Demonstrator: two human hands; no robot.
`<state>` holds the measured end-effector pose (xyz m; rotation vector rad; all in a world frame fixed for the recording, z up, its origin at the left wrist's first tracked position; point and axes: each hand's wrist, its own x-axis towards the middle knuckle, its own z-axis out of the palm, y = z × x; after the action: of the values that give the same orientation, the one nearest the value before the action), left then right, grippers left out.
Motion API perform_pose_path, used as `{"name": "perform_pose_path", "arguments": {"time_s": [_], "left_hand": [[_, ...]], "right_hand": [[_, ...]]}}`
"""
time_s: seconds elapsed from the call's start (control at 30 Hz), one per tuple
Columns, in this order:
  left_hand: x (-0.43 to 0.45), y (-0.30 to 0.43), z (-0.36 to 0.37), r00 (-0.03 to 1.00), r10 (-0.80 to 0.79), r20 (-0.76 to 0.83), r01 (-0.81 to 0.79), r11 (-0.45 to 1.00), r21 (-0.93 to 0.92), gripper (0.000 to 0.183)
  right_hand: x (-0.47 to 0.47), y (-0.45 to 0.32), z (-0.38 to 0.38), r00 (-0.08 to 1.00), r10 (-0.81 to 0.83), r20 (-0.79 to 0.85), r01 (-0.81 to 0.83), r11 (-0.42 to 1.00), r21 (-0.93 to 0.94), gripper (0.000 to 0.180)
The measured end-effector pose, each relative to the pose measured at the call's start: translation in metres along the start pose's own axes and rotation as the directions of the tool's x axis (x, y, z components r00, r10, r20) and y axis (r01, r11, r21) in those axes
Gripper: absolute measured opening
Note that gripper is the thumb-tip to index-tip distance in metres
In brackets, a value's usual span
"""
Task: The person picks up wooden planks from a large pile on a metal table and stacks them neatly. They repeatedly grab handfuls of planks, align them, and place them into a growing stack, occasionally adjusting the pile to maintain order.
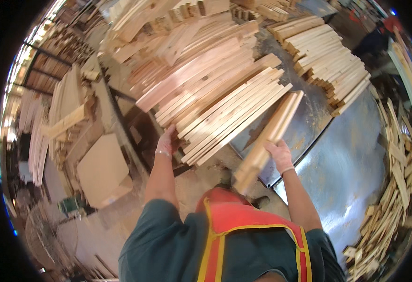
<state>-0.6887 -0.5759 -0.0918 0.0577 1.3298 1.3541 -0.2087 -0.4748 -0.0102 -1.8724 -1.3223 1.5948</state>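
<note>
My right hand point(279, 155) wears a light work glove and grips a narrow wooden piece point(271, 132), apparently two or so strips together. It slants over the edge of the metal tabletop, its lower end blurred near my apron point(241, 216). My left hand point(167, 141), also gloved, is at the left end of a row of pale wooden strips point(227, 116). Its fingers touch an end there; whether they close around a strip is hidden. The strips lie side by side, their near ends uneven. Wider planks point(199, 81) lie just beyond them.
Another row of wooden strips point(333, 60) lies on the metal table point(347, 151) at the far right. Offcuts point(393, 197) are heaped along the right side. At left are a cardboard sheet point(103, 169) and stacked boards point(66, 102). A person point(375, 38) is partly visible at upper right.
</note>
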Motion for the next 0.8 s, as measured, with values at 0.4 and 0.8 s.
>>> {"name": "perform_pose_path", "arguments": {"time_s": [0.4, 0.8], "left_hand": [[-0.127, 0.109, 0.052, 0.861, 0.496, 0.114, -0.123, -0.016, 0.992, 0.068], [-0.181, -0.083, 0.347, 0.501, 0.123, 0.857, -0.838, -0.179, 0.515, 0.070]], "right_hand": [[0.010, -0.066, 0.078, 0.961, -0.193, 0.197, 0.213, 0.974, -0.082, 0.097], [-0.220, 0.162, -0.196, 0.895, 0.016, -0.447, 0.236, 0.832, 0.502, 0.067]]}}
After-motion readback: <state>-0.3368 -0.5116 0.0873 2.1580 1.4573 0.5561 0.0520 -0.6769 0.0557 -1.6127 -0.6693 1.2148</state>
